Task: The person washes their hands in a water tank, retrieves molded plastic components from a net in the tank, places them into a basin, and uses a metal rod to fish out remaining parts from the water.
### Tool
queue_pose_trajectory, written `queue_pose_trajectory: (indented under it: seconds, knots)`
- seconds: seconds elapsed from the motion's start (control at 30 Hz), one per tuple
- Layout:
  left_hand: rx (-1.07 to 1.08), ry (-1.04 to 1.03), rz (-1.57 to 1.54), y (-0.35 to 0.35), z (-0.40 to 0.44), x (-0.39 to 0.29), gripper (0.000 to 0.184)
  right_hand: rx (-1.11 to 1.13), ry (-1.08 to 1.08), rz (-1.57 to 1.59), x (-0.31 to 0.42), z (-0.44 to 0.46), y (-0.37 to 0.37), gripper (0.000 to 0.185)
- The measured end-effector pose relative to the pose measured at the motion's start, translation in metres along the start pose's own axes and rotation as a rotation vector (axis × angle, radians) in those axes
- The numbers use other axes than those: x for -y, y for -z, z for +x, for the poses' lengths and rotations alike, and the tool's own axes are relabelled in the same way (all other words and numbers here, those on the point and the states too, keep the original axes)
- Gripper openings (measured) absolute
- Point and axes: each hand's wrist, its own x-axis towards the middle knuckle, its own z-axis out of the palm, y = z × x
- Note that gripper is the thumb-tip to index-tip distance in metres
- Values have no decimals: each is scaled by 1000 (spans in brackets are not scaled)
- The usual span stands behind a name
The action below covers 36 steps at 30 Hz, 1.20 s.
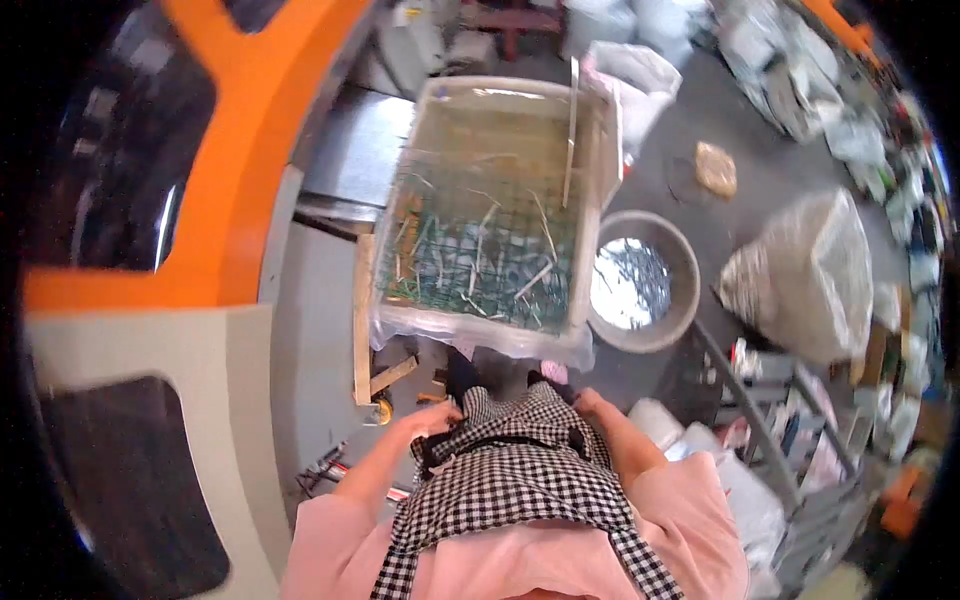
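The black-and-white checked cloth apron (530,490) hangs between the two hands, and both are about as near to it. The left hand (440,414) is by its left edge, and the right hand (590,402) is by its right edge. Their fingers look bent in, but they are small and partly hidden, so I cannot tell how far open each hand is, or if it has hold of the apron. Ahead of both hands, and apart from them, is a big cream box-shaped tub (592,170). Its long side runs away from the hands. Thin green and pale strips (475,250) lie in the end nearer the hands. A round pale bucket (686,285) is ahead of the right hand and off to its right, so that hand is the nearer one
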Motion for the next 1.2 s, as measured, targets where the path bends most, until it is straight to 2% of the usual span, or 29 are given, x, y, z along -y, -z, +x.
queue_pose_trajectory:
  seconds: [0.03,0.07,0.13,0.17,0.2,0.27,0.3,0.37,0.4,0.47,0.5,0.57,0.6,0.63,0.67,0.7,0.73,0.77,0.83,0.87,0.93,0.97,1.03,1.07,1.13,1.2]
  knots:
    - [95,42,11,15,10,12,41,-36,-65,211,2,2,-17,36]
    - [93,-7,-26,30,13,23,35,-34,-103,256,11,-8,-32,36]
    - [252,241,-4,67,10,-4,30,-94,-78,133,36,-36,-64,37]
    - [206,149,-14,68,10,19,30,-179,-70,181,41,-48,-88,33]
    - [93,148,-83,73,5,32,30,-170,-103,218,53,-63,-96,33]
    - [143,237,-150,86,-2,35,37,27,-19,664,70,-110,-102,31]
    - [180,241,-139,96,-6,28,37,156,34,680,81,-137,-93,31]
    - [435,380,-135,112,-10,9,37,389,125,809,98,-184,-93,28]
    - [459,385,-129,122,-11,-9,37,390,115,832,99,-193,-105,28]
    - [885,408,145,135,-8,-35,41,487,135,913,105,-196,-129,27]
    - [903,412,150,127,-3,-6,41,497,159,793,113,-188,-131,26]
    - [1023,253,-193,101,-2,72,34,588,153,604,132,-161,-125,21]
    - [1039,268,-188,92,14,88,34,593,157,625,125,-142,-133,21]
    - [1233,166,-38,82,34,103,34,682,251,649,116,-120,-140,20]
    - [1328,137,-4,75,57,108,31,769,349,674,106,-96,-145,19]
    - [1422,103,27,67,80,113,30,717,377,740,93,-74,-134,19]
    - [1396,167,-146,71,102,116,28,663,400,801,75,-51,-112,19]
    - [1356,226,-315,73,131,120,26,479,385,914,57,-26,-88,18]
    - [1199,287,-38,82,201,111,20,-147,242,986,23,28,-45,15]
    - [971,236,-106,87,230,113,24,-416,167,869,10,61,-31,15]
    - [742,49,146,99,289,99,27,-689,108,287,-19,123,-12,25]
    - [674,31,252,100,316,102,30,-709,118,282,-23,146,-8,25]
    - [587,-127,420,96,359,111,33,-823,414,-305,-22,180,1,52]
    - [538,-202,524,90,376,117,34,-841,416,-316,-23,193,1,52]
    - [525,-241,569,70,402,121,35,-713,490,-609,-25,213,-6,73]
    - [505,-283,611,48,412,128,37,-765,516,-707,-42,237,-20,76]
